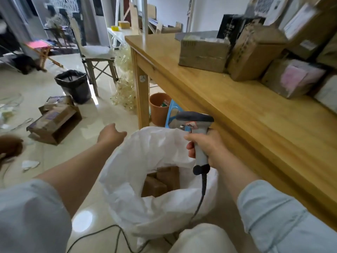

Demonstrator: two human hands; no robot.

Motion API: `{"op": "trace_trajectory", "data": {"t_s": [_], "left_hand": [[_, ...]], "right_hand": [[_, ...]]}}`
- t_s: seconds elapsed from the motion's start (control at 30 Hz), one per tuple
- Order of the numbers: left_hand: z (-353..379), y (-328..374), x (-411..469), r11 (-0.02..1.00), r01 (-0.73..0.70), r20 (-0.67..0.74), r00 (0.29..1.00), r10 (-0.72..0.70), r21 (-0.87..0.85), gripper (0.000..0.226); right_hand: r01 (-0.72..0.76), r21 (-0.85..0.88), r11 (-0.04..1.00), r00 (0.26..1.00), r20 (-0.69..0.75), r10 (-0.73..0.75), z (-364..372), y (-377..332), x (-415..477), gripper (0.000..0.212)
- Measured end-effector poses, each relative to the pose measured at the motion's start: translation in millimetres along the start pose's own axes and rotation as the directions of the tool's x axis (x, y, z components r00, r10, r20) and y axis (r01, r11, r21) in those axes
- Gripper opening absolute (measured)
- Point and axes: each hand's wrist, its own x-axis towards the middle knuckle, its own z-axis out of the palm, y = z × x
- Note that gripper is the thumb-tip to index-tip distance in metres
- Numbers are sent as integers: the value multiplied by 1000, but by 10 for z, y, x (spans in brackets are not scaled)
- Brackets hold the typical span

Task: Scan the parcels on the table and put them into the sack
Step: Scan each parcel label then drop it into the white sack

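Our right hand (202, 145) wraps its fingers (190, 138) tight round the grey handle of the scanner (195, 125), whose head rises just above them, its cable (202, 194) hanging below. Our left hand (111, 135) is stretched out past the sack with its fingers turned away from us, so we cannot tell whether they are curled or straight; we see nothing in it. Just below the right fingers gapes the white sack (145, 207) on the pale tiled floor (45, 88), with brown parcels (160, 181) in its mouth (their labels are too dim to read). Up and right of those fingers, boxed parcels (202, 52) stand on the wooden table (237, 110), the far ones blurred and cut off. Beyond the left fingers lie cardboard boxes (54, 119), a black bin (73, 84) and a folding chair (98, 57)
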Motion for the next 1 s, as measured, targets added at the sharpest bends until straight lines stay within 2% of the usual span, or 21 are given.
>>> {"op": "trace_trajectory", "data": {"t_s": [0.1, 0.23, 0.4, 0.57, 0.67, 0.77, 0.9, 1.0], "left_hand": [[-39, 419, -171, 992, -99, 25, 995, 101, -84, 60], [-103, 992, -405, 974, -203, 23, 978, 206, -105, 50], [-186, 1680, -520, 927, -347, 7, 936, 352, -145, 52], [-142, 2313, -446, 865, -499, 29, 865, 501, -53, 57], [-18, 2695, -259, 762, -632, 36, 772, 634, 143, 58], [157, 3071, -25, 621, -727, 109, 671, 733, 293, 62], [447, 3458, 269, 441, -789, 241, 570, 785, 429, 75], [586, 3592, 349, 358, -810, 339, 536, 773, 465, 85]], "right_hand": [[-18, 131, 991, 1000, -5, 19, -85, -177, -169, 10], [-52, 302, 952, 998, -5, 56, -320, -452, -377, 13], [11, 453, 892, 997, -72, 24, -664, -887, -484, 17], [49, 514, 857, 995, -96, 0, -872, -1231, -320, 12], [88, 495, 864, 992, -125, -29, -940, -1391, -115, 14], [127, 469, 874, 987, -149, -63, -1018, -1503, 120, 17], [138, 440, 887, 985, -152, -77, -1110, -1573, 386, 15], [145, 417, 897, 984, -154, -87, -1136, -1587, 479, 13]]}}
